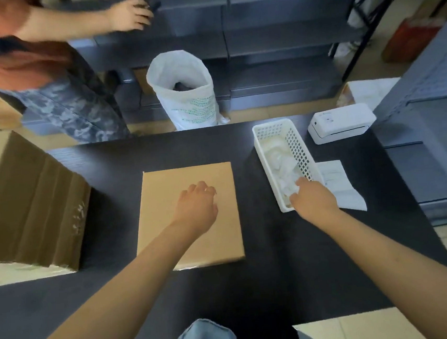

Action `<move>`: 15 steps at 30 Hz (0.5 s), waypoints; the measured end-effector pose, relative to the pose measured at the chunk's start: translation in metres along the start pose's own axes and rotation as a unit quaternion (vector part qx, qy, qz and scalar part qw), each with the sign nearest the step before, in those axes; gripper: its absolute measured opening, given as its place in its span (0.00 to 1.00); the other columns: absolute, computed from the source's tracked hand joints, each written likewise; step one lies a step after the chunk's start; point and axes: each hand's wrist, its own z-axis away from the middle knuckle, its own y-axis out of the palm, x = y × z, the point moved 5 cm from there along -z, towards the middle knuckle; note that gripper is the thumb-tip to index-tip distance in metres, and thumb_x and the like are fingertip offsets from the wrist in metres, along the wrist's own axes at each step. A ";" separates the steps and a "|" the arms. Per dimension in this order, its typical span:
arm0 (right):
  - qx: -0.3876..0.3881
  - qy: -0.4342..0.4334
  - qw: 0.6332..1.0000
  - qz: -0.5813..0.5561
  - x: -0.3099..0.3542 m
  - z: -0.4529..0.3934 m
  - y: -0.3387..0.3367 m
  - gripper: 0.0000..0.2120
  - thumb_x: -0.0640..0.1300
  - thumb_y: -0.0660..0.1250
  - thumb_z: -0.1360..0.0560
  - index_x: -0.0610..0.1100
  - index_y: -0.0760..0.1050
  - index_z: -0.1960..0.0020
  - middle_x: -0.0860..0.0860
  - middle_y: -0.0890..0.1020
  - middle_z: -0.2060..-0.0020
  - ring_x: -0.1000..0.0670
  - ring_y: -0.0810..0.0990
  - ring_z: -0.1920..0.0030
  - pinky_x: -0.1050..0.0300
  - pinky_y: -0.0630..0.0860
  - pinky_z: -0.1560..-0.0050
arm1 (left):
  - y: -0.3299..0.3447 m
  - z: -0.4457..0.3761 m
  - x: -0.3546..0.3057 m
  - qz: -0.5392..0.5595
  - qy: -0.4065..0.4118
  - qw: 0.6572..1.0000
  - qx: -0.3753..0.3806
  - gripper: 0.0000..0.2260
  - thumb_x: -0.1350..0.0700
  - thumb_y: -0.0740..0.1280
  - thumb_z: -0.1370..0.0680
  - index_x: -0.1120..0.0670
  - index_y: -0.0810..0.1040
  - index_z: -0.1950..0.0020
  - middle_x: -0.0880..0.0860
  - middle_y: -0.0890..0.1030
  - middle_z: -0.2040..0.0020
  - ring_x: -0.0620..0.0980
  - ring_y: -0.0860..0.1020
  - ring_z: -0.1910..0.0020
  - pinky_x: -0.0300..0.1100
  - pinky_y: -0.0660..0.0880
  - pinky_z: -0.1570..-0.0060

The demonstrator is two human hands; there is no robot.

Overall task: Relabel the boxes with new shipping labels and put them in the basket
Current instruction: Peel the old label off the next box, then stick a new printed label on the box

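One flat brown cardboard box (191,216) lies mid-table, the left hand (197,204) resting on it, fingers loosely curled. At three o'clock, the right hand (311,197) pinches crumpled white paper (285,169) inside a perforated white basket (267,135); labels (340,185) beside, print unreadable. Printer (341,125) at two o'clock.

A packing or stockroom space, by the look of it; metal shelving (257,24) at the back holds rows of grey boxes; a dark table (281,273) carries a label printer (342,126), a printed label (340,185) and a white basket (269,134) of crumpled paper; large cartons (29,204) stand at the left; a woven sack (184,91) stands open on the tiled floor.
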 end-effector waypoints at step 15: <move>-0.074 -0.084 0.990 0.085 -0.079 0.045 -0.036 0.14 0.45 0.57 0.22 0.45 0.75 0.40 0.47 0.78 0.45 0.45 0.74 0.45 0.53 0.69 0.47 | 0.004 -0.017 -0.134 -0.013 0.152 0.988 0.040 0.14 0.52 0.57 0.19 0.54 0.72 0.35 0.54 0.76 0.41 0.54 0.75 0.43 0.47 0.72 0.45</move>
